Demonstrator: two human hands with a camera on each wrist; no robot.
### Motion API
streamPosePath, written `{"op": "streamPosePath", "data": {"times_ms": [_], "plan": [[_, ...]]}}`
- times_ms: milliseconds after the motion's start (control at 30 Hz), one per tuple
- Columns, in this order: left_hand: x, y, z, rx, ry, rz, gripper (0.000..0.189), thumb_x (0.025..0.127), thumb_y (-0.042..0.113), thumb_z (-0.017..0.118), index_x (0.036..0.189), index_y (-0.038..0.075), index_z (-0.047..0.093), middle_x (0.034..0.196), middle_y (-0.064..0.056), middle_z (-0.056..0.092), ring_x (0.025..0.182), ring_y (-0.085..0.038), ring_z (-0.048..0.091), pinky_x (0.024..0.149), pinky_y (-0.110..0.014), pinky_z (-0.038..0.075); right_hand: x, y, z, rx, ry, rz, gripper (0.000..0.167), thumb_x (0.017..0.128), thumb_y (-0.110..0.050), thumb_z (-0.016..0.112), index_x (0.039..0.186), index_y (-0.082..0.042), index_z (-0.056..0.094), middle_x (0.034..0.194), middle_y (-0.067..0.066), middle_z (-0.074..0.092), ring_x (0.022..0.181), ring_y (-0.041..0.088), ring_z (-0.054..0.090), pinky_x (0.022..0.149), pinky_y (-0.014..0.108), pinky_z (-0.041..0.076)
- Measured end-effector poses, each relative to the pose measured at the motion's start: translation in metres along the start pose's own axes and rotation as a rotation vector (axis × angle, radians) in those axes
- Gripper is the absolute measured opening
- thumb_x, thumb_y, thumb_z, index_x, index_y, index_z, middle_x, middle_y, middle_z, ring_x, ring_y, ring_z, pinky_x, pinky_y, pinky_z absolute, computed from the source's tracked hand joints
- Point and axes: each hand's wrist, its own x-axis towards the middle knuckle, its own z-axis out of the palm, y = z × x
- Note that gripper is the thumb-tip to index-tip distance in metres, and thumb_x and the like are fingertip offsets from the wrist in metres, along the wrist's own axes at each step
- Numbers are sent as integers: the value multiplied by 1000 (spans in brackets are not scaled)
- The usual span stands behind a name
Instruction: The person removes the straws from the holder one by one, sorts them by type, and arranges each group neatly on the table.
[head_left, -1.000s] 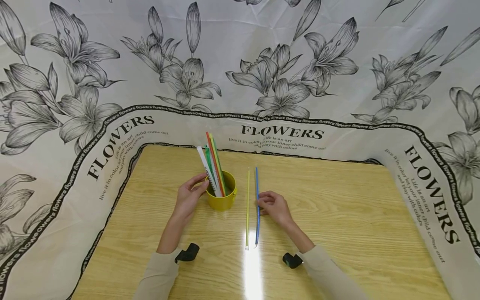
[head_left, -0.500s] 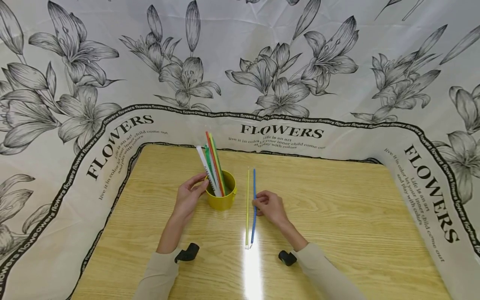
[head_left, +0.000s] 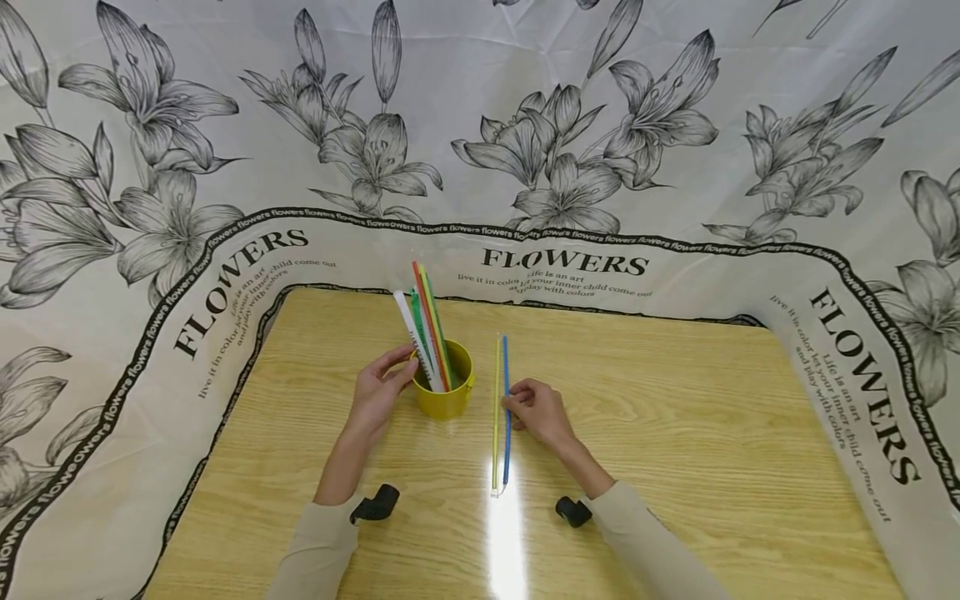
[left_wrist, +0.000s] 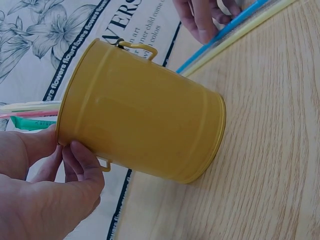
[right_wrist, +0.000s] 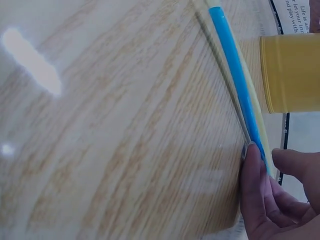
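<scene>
My left hand holds the yellow metal bucket at its rim, thumb and fingers on its left side. Several straws in white, green, red and yellow lean to the left inside it. On the table to its right lies a yellow straw in a clear wrapper. Close beside and nearly parallel is a blue straw. My right hand has its fingertips around the middle of the blue straw; in the right wrist view the fingers are against it and the thumb is on the far side.
The wood-grain table has a bright light reflection near its front. A white cloth printed with flowers and lettering rises behind and along both sides. The bucket has small side handles. Black wrist mounts sit at both sleeves.
My right hand has moved slightly left with the blue straw, bringing it closer to the yellow straw. My left hand and the bucket have stayed in place.
</scene>
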Motion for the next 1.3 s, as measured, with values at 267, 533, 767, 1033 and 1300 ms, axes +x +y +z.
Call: {"op": "streamPosePath", "data": {"times_ms": [267,533,767,1033,1300], "plan": [[1,0,2,2,0,-6,35,102,5,64,136,-1,62,134,-13,56,107,-16,63,94,-29,57,2,-4,-6,-64,12,-39,18,98,-4,69,111,8,67,95,17,67,81,27,69,63,32,62],[-1,0,0,8,6,-18,37,102,5,64,138,-2,61,135,-13,55,108,-16,62,93,-26,57,9,-21,-12,-147,45,-134,18,99,-10,69,112,4,68,101,17,70,89,30,70,72,33,60],[-2,1,-1,10,7,-22,38,102,6,65,139,-2,60,137,-15,54,106,-14,62,95,-28,56,14,-46,-19,-111,44,-193,21,100,-8,67,115,7,66,103,20,70,91,36,69,72,30,59],[-1,1,0,5,3,-10,38,102,6,65,138,-3,60,134,-13,56,105,-14,62,95,-29,57,25,-69,-22,-95,61,-250,21,101,-12,68,116,3,67,106,18,71,96,31,69,86,39,59],[-1,1,0,-1,-5,-14,38,102,5,64,139,-3,59,136,-13,54,105,-12,63,90,-23,57,31,-89,-18,-55,51,-272,24,100,-14,69,117,2,67,108,18,70,100,32,68,90,41,58]]}}
